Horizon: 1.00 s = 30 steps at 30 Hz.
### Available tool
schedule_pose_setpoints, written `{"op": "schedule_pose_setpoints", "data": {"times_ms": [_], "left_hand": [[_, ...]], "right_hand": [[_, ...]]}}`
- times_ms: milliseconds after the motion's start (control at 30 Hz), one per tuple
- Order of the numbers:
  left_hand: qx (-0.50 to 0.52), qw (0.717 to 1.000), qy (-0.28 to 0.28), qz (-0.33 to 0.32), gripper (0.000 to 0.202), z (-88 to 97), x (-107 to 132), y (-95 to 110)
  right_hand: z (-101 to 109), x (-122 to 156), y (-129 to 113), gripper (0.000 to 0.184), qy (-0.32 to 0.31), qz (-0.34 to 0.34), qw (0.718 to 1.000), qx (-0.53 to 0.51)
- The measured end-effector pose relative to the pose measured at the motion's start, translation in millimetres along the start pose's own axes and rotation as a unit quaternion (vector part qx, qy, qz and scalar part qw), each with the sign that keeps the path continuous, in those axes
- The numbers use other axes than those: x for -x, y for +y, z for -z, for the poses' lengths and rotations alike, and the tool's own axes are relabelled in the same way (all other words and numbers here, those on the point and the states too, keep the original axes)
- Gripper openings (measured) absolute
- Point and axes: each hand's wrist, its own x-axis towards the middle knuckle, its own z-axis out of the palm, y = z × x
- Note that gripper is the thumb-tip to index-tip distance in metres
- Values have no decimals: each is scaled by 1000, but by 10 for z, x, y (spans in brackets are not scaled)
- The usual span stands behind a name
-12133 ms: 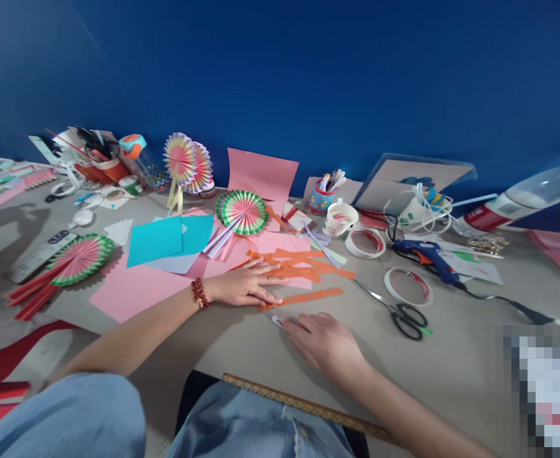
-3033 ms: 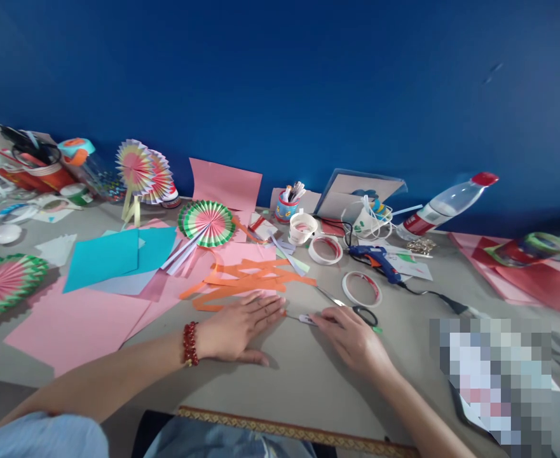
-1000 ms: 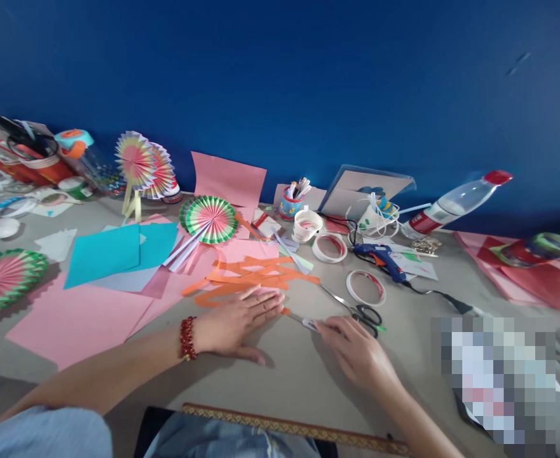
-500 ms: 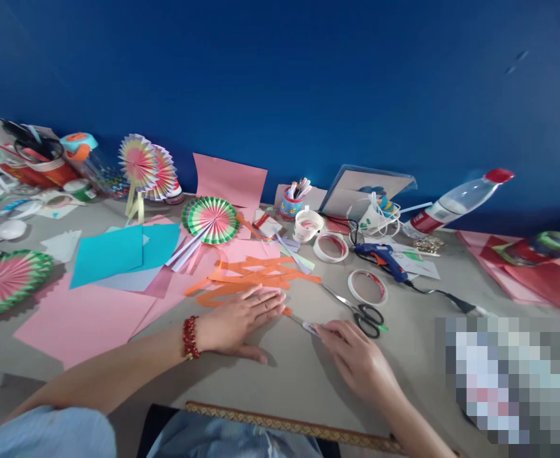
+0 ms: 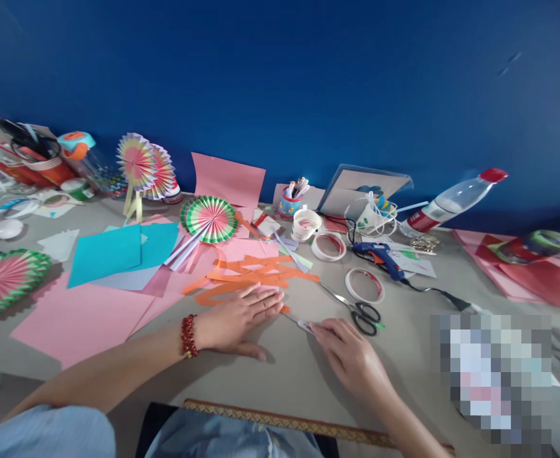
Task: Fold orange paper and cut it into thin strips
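My left hand (image 5: 246,318) lies flat on the table with its fingers stretched out, pressing on an orange paper strip whose short end (image 5: 286,309) pokes out past the fingertips. In my right hand (image 5: 349,353) is a craft knife (image 5: 304,326) with a white handle, its thin blade pointing left. The blade's tip is at the strip's end, close to my left fingertips. Beyond my left hand, several loose orange paper strips (image 5: 255,272) lie in a heap. Black-handled scissors (image 5: 366,317) rest just past my right hand.
Tape rolls (image 5: 364,285), a blue glue gun (image 5: 379,257) with its cord and a tilted plastic bottle (image 5: 451,207) are on the right. Pink paper (image 5: 84,318), turquoise sheets (image 5: 105,254) and a folded paper rosette (image 5: 210,219) lie left. A blue wall (image 5: 280,83) stands behind.
The craft knife has slid slightly left, so its blade tip now reaches the strip's end. My left hand stays pressed in place. The view has shifted a little.
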Motion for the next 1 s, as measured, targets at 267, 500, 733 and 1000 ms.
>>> {"op": "schedule_pose_setpoints", "data": {"times_ms": [267, 500, 733, 1000], "left_hand": [[75, 997, -4, 22, 97, 38, 50, -81], [89, 996, -13, 27, 93, 34, 63, -81], [112, 992, 16, 49, 76, 2, 76, -82], [120, 985, 81, 91, 42, -13, 40, -61]], "right_hand": [[-42, -12, 7, 33, 6, -2, 1000, -9], [-48, -15, -9, 31, 27, 1, 1000, -9], [-41, -83, 29, 32, 13, 9, 1000, -2], [-38, -25, 40, 32, 21, -1, 1000, -3]]}}
